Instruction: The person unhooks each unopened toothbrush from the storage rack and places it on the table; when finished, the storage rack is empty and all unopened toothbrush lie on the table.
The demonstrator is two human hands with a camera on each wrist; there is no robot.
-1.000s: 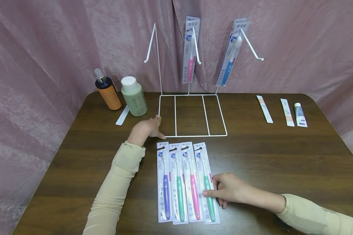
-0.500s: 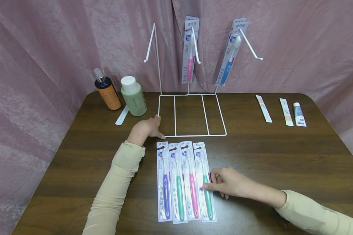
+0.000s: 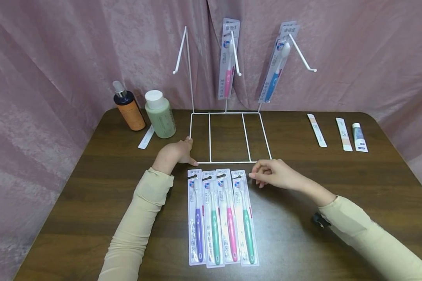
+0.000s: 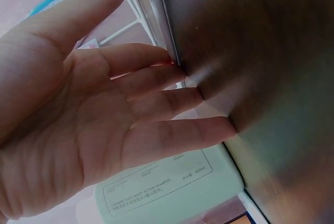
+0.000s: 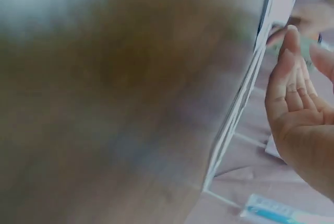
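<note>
Several packaged toothbrushes lie side by side on the table: a purple one, a green one, a pink one and, rightmost, another green one. Behind them stands a white wire rack with three hooks. Packs with a pink toothbrush and a blue toothbrush hang on its middle and right hooks; the left hook is bare. My left hand rests with extended fingers at the base's front left corner. My right hand, fingers loosely bent and holding nothing, is beside the rightmost pack's top, at the base's front right corner.
An orange pump bottle and a green shampoo bottle stand at the back left, near a white strip. Two slim sachets and a small tube lie back right. A pink curtain hangs behind the table.
The right hand has left the rightmost green toothbrush pack and moved forward to the rack's front edge. That pack was nudged slightly, straightening against its neighbours. The left hand stays put.
</note>
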